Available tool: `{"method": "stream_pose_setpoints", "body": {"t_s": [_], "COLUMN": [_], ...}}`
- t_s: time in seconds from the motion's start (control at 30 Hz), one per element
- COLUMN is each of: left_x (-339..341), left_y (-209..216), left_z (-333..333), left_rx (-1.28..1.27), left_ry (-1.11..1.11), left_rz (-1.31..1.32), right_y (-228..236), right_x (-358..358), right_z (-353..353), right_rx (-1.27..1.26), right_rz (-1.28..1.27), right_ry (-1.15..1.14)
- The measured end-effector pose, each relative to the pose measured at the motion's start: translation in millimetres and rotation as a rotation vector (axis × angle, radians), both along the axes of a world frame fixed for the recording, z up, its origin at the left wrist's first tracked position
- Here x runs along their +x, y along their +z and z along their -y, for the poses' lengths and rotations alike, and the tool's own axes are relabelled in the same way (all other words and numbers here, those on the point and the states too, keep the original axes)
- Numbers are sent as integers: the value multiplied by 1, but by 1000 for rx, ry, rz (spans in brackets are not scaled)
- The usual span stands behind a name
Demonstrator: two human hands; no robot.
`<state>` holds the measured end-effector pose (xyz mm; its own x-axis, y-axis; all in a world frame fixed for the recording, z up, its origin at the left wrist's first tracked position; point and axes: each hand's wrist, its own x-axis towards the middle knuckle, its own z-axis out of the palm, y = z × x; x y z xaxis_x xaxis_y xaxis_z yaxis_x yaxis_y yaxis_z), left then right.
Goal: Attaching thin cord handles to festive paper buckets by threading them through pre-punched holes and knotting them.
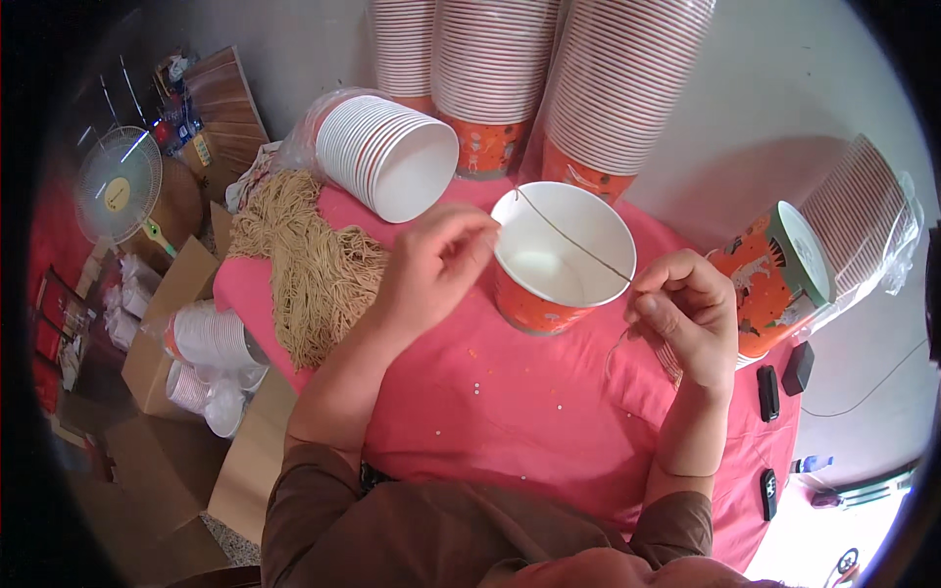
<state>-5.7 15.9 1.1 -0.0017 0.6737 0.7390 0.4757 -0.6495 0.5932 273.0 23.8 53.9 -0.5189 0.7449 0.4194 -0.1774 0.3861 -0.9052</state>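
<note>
A paper bucket, white inside and orange printed outside, stands upright on the pink cloth in front of me. A thin tan cord runs slantwise across its mouth, from the far rim to my right hand. That hand pinches the cord just off the right rim, and a loose length hangs beneath the fingers. At the left rim is my left hand, fingers curled and closed; what lies between its fingertips is hidden. A heap of tan cords lies left of the bucket.
Tall bucket stacks stand at the back, and a stack on its side lies back left. An orange bucket with a green rim stands right. Small black devices lie at the right edge. Left of the table are cardboard boxes and a fan.
</note>
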Motion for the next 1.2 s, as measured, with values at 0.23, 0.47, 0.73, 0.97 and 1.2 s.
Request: {"method": "stream_pose_setpoints", "body": {"t_s": [0.23, 0.47, 0.73, 0.97, 1.2], "left_x": [34, 6, 33, 32, 14], "left_y": [-6, -5, 6, 4, 3], "left_z": [19, -3, 37, 30, 20], "left_rx": [-89, -37, -591, -710, -529], "left_ry": [-248, 69, -652, -631, -437], "left_rz": [-242, -118, 319, 379, 370], "right_y": [-1, -3, -13, -15, -14], "right_x": [-1, -10, -24, -20, -8], "right_z": [-3, -6, -10, -18, -37], "right_rx": [-15, -66, -181, -137, -107], "right_rz": [-68, -181, -302, -426, -431], "right_ry": [46, 185, 327, 191, 64]}}
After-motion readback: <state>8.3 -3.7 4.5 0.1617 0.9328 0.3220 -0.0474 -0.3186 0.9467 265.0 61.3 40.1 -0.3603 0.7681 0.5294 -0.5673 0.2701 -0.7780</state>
